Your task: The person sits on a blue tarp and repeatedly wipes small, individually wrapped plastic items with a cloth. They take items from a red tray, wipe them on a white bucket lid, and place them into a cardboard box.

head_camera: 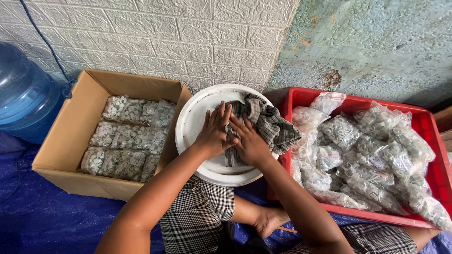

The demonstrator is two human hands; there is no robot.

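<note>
A round white lid or bucket top point(190, 123) sits in front of me, between a box and a crate. A grey checked cloth point(268, 121) lies bunched on it, spilling over the right rim. My left hand point(214, 131) rests flat on the white surface with fingers spread, touching the cloth's left edge. My right hand point(251, 141) presses down on the cloth beside it, fingers curled into the fabric.
A cardboard box point(70, 131) on the left holds several clear bags of small pale parts. A red plastic crate point(435, 174) on the right is heaped with similar bags. A blue water jug point(23, 89) stands far left. Blue tarp point(42, 216) covers the floor.
</note>
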